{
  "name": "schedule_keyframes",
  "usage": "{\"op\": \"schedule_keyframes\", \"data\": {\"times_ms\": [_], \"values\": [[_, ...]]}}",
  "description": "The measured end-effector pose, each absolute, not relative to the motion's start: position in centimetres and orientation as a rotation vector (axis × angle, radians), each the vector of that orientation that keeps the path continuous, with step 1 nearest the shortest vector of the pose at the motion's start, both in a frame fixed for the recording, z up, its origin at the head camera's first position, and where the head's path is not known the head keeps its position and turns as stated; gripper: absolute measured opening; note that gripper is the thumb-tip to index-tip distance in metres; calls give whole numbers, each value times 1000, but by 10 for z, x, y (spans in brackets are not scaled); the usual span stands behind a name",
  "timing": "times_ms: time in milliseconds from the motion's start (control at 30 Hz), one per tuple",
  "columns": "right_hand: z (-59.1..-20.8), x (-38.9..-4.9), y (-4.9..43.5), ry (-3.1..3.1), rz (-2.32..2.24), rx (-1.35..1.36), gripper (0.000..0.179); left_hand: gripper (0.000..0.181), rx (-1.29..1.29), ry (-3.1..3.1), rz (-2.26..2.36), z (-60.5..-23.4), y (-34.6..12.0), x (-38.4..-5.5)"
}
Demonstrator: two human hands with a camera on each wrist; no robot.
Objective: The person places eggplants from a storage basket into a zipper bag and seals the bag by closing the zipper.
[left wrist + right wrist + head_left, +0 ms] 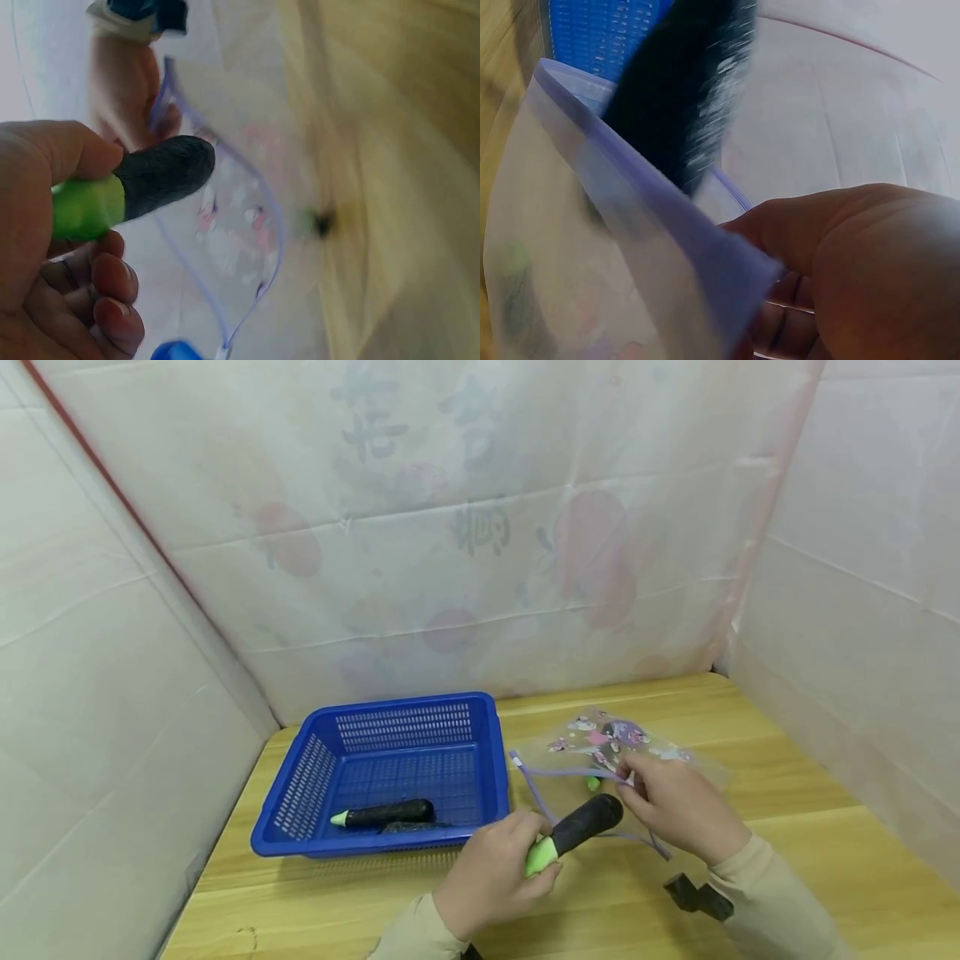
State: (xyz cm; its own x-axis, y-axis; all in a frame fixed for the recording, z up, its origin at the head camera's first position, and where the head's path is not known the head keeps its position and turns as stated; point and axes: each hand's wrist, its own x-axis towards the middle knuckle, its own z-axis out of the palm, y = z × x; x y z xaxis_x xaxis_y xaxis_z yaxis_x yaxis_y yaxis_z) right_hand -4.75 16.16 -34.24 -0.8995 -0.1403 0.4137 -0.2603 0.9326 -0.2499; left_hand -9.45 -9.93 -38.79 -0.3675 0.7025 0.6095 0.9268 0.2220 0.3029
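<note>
While my left hand (498, 868) grips the green end of a black piece (585, 822), its dark end at the open mouth of a clear bag (600, 743), my right hand (678, 802) pinches the bag's purple edge. Cartoon figures are printed on the bag, and another green-tipped piece (593, 783) shows inside it. Beside it stands a blue basket (401, 700) holding 2 dark things: a black piece with a pale green tip (386, 813) and something I cannot make out. Farthest, the curtain (450, 577) bears large characters (372, 427), too faint for me to read.
</note>
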Motion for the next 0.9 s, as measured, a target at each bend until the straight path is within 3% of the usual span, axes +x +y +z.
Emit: {"op": "schedule_keyframes", "data": {"times_ms": [633, 900], "values": [[-337, -44, 164, -2713, 425, 282, 17, 21, -1463, -2369, -677, -387, -60, -88], [-336, -42, 162, -2723, 437, 268, 18, 28, -1485, -2465, -707, -387, -43, -90]]}}
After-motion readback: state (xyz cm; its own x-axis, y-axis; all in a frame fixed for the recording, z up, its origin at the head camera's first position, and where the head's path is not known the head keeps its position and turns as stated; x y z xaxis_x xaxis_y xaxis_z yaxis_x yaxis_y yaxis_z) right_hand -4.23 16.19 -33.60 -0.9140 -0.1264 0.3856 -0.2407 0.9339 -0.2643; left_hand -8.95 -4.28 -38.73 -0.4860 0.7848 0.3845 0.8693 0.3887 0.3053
